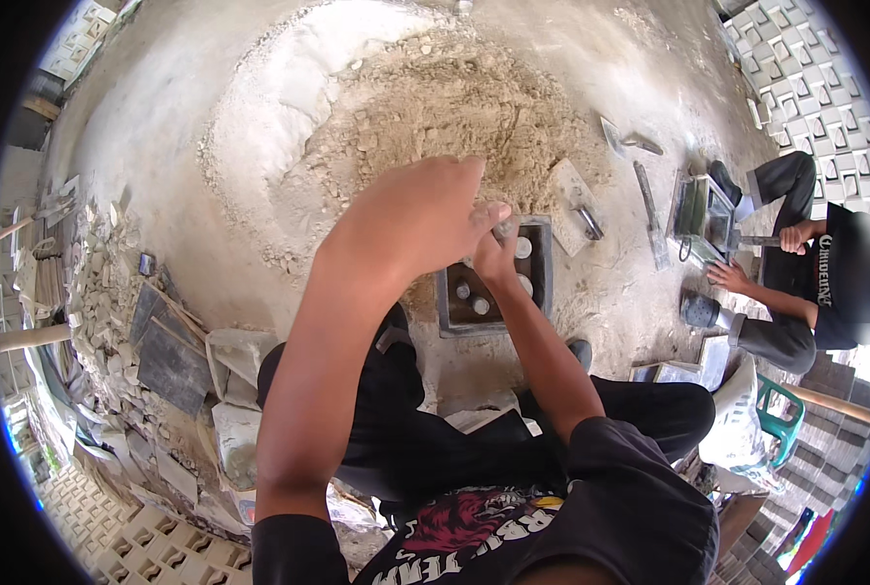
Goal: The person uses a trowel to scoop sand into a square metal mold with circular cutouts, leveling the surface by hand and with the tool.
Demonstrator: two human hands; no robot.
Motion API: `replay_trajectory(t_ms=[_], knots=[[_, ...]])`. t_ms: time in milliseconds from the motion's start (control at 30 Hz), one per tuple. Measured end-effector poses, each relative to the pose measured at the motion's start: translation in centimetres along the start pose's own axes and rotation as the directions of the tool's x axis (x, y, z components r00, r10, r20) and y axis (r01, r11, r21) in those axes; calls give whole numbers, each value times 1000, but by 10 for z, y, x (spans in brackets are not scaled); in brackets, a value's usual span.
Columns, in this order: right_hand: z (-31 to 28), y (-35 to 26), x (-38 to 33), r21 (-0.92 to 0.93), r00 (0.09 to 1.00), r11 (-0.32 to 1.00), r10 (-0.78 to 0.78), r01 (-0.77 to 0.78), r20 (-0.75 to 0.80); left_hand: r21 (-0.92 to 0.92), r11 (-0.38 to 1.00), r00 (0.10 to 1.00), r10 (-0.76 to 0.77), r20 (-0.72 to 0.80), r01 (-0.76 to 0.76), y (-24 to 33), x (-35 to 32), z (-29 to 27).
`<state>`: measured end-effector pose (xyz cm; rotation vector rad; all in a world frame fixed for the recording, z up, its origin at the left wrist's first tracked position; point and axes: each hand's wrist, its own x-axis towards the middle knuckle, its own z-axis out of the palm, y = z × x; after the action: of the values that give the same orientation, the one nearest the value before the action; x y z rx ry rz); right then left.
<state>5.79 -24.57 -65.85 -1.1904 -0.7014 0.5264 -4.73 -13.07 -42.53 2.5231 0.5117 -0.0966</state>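
Note:
My left hand (420, 213) is raised in front of me, bent at the wrist, with its fingers curled and its thumb side by my right hand. Partly behind it, my right hand (494, 255) is closed over a rectangular grey mould box (496, 329). Whatever lies between the two hands is hidden; a small greyish patch shows at the fingertips. Inside the box stand several short round plugs, among them a pale one (523, 248) and another near the front (480, 305). Dark, soil-like material lies around them.
Beyond the box spreads a heap of tan sand (444, 107) with whitish powder (279, 117) on its left. A board with a handle (575, 210) lies right of it. Farther right, a co-worker (795, 263) sits at another mould (710, 219). Rubble (113, 312) lies left.

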Motion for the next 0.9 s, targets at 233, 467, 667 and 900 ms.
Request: replay_trajectory(t_ms=[233,467,667,900], knots=[[17,9,18,-20,994,998,55,-57,-97,20,995,994,-94,48,93,-8,-14,-2],[27,16,11,-140,971,961,233,-238,-49,75,988,988,-140,72,134,-25,-27,2],[-5,20,-29,-317,976,938,187,-144,109,135,990,999,-33,42,27,-9,-11,7],[-15,20,-52,-334,967,936,178,-110,181,160,986,994,-53,100,36,-30,1,10]])
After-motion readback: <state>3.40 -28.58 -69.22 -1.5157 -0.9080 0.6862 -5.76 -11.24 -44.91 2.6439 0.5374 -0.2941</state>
